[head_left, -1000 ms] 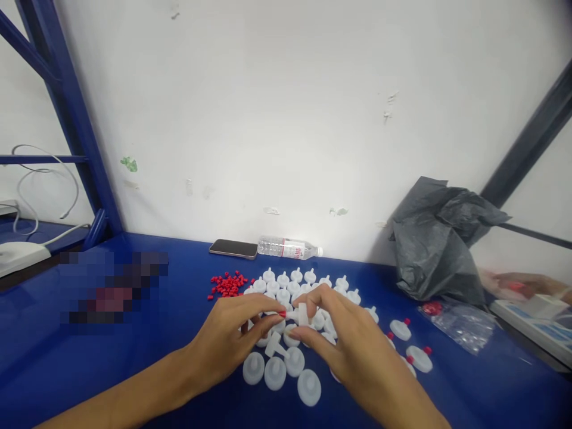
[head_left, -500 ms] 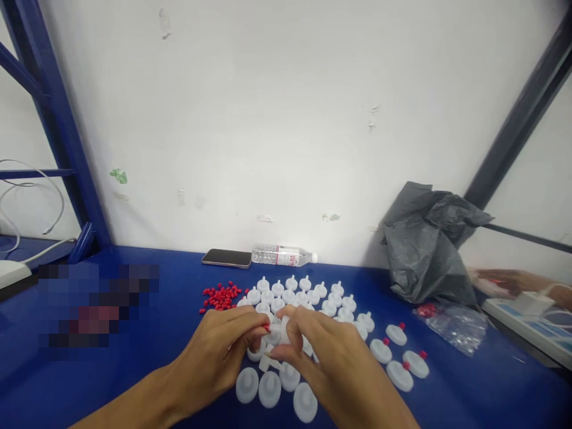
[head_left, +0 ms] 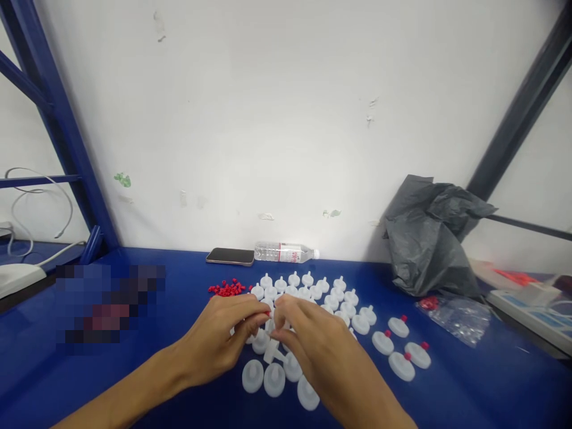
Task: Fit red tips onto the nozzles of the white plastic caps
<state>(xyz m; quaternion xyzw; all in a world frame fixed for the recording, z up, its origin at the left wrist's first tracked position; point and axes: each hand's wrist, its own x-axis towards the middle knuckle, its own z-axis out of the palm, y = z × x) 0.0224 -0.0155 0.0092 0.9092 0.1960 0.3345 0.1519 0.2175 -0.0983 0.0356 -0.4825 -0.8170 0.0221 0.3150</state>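
Observation:
My left hand (head_left: 223,330) is closed in a pinch on a small red cap (head_left: 268,313), of which only a sliver shows. Facing it, my right hand (head_left: 315,336) has its fingers curled round a white plastic disc with a stem, now almost wholly hidden by the fingers. Beneath and around both hands stand many similar white discs (head_left: 274,379), stems mostly up; one white piece (head_left: 270,351) lies tipped over below the fingertips. Loose red caps (head_left: 230,289) lie heaped behind my left hand. To the right are several white discs (head_left: 401,366) with red caps on their stems.
A phone (head_left: 230,256) and a lying water bottle (head_left: 286,252) are by the wall. At right are a grey plastic bag (head_left: 433,238), a clear bag (head_left: 460,319) and a power strip (head_left: 531,319). Another person's blurred hand is at the right edge. A blurred-out patch covers the left.
My hands have drawn closer together, and the white disc between them has become hidden behind my right fingers. The view has shifted slightly. The other person's hand at right has moved.

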